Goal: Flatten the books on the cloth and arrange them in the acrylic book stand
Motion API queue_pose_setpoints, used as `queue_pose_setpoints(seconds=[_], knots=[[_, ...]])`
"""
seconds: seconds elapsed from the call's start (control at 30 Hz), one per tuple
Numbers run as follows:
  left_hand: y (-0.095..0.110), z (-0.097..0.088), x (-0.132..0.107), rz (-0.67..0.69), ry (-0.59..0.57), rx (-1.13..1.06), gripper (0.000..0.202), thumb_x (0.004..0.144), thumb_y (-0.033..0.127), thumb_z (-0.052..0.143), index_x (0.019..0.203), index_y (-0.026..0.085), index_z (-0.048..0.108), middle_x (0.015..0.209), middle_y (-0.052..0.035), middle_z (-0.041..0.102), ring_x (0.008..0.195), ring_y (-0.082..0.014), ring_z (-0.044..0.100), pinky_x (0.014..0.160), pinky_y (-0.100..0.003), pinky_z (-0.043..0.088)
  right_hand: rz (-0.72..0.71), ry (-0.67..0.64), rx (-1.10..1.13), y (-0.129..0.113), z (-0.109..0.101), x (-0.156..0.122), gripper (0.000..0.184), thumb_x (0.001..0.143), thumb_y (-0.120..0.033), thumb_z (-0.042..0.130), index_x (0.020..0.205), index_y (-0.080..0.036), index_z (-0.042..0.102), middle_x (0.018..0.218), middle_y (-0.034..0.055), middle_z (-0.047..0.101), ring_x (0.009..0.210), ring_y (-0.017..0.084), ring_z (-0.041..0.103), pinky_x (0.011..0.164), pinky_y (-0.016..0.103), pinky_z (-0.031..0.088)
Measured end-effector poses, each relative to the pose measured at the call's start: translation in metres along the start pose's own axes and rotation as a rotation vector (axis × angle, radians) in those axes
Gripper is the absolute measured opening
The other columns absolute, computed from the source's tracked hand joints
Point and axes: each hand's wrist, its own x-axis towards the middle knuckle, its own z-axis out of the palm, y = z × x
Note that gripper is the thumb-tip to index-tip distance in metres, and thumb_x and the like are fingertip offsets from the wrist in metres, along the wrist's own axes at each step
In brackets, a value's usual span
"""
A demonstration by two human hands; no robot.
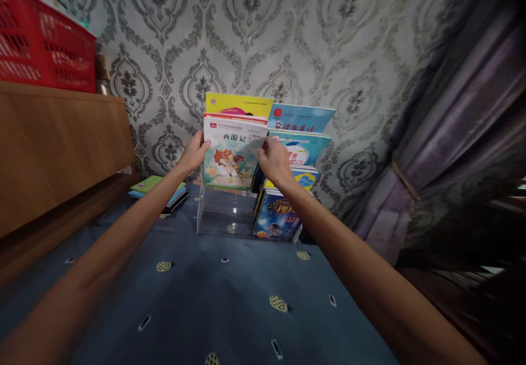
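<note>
A white-covered picture book [230, 155] stands upright in a clear acrylic tiered rack [225, 218] against the wall. My left hand [193, 154] grips its left edge and my right hand [274, 159] pinches its upper right edge. Behind it in the rack stands a yellow book [238, 103]. To the right, blue and teal books [302, 118] sit in the upper tiers, and a dark blue book [277, 217] fills the lowest right slot. The lowest left slot holds no book.
A blue patterned cloth [230, 294] covers the surface. A small stack of books [158, 190] lies flat at the left of the rack. A wooden cabinet [57, 146] with a red basket [41, 41] stands left. Purple curtains [456, 151] hang right.
</note>
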Motion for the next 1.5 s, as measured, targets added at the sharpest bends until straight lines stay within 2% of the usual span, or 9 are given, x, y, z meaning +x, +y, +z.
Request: queue_pose_setpoints(seconds=[0.1,0.2,0.4,0.53,0.87,1.17,1.33,1.43,1.5], knots=[[-0.007,-0.002,-0.012,0.027,0.103,0.271,0.016,0.085,0.020,0.058,0.100,0.018,0.054,0.100,-0.0090,0.063,0.104,-0.0284,0.061,0.100,-0.046,0.048,0.010,-0.054,-0.031,0.001,0.008,-0.003,0.021,0.082,-0.017,0.046,0.095,-0.014,0.062,0.088,0.0135,0.067,0.082,0.027,0.059,0.076,0.037,0.046],[-0.006,0.000,-0.021,0.051,0.111,0.359,0.031,0.086,0.018,0.057,0.116,0.017,0.052,0.098,-0.0080,0.063,0.097,-0.0262,0.062,0.096,-0.044,0.049,0.009,-0.048,-0.055,0.006,0.015,-0.008,0.024,0.083,-0.019,0.045,0.099,-0.014,0.062,0.089,0.0138,0.065,0.081,0.027,0.057,0.077,0.039,0.048],[-0.002,0.005,-0.022,0.051,0.103,0.396,0.036,0.090,0.020,0.052,0.126,0.018,0.050,0.105,-0.0096,0.067,0.097,-0.0262,0.064,0.091,-0.041,0.051,-0.074,0.134,0.017,0.010,0.023,-0.023,0.037,0.085,-0.020,0.041,0.118,-0.011,0.056,0.098,0.0151,0.061,0.090,0.029,0.057,0.085,0.047,0.051],[-0.002,0.007,-0.024,-0.002,0.093,0.442,0.032,0.092,0.022,0.050,0.123,0.018,0.052,0.108,-0.0109,0.068,0.098,-0.0269,0.065,0.091,-0.041,0.051,-0.110,0.254,0.077,0.004,0.026,-0.033,0.055,0.086,-0.014,0.037,0.140,-0.008,0.041,0.111,0.0179,0.055,0.103,0.029,0.055,0.095,0.049,0.050],[-0.004,0.009,-0.022,-0.059,0.077,0.499,0.018,0.096,0.027,0.045,0.106,0.018,0.058,0.103,-0.0117,0.070,0.101,-0.0277,0.065,0.089,-0.038,0.050,0.035,0.044,0.026,-0.010,0.048,-0.039,0.061,0.087,-0.017,0.040,0.148,-0.010,0.038,0.119,0.0195,0.052,0.095,0.031,0.060,0.087,0.051,0.053],[-0.003,0.008,-0.020,-0.091,0.057,0.518,0.019,0.097,0.028,0.043,0.105,0.018,0.057,0.103,-0.0133,0.070,0.100,-0.0291,0.066,0.090,-0.040,0.050,0.090,-0.051,-0.010,-0.020,0.041,-0.040,0.055,0.091,-0.020,0.042,0.145,-0.012,0.041,0.128,0.0201,0.050,0.104,0.032,0.062,0.091,0.047,0.053],[0.004,0.010,-0.020,-0.077,0.068,0.493,0.036,0.097,0.026,0.041,0.130,0.014,0.048,0.117,-0.0164,0.067,0.106,-0.0297,0.065,0.095,-0.044,0.050,0.114,-0.043,-0.008,-0.019,0.043,-0.040,0.058,0.090,-0.020,0.043,0.146,-0.010,0.038,0.131,0.0207,0.049,0.107,0.031,0.061,0.092,0.046,0.052],[0.014,0.012,-0.014,0.064,0.137,0.474,0.054,0.096,0.022,0.043,0.148,0.015,0.033,0.137,-0.0181,0.056,0.123,-0.0293,0.057,0.105,-0.045,0.046,0.106,-0.009,0.010,-0.016,0.048,-0.040,0.060,0.090,-0.020,0.042,0.148,-0.009,0.034,0.129,0.0208,0.049,0.105,0.032,0.061,0.091,0.047,0.053],[0.022,0.012,-0.008,0.163,0.166,0.507,0.056,0.096,0.022,0.044,0.151,0.018,0.034,0.140,-0.0164,0.051,0.129,-0.0297,0.052,0.108,-0.044,0.044,0.090,0.011,0.026,-0.013,0.050,-0.041,0.061,0.089,-0.021,0.043,0.149,-0.010,0.034,0.127,0.0200,0.050,0.105,0.032,0.061,0.092,0.047,0.052]])
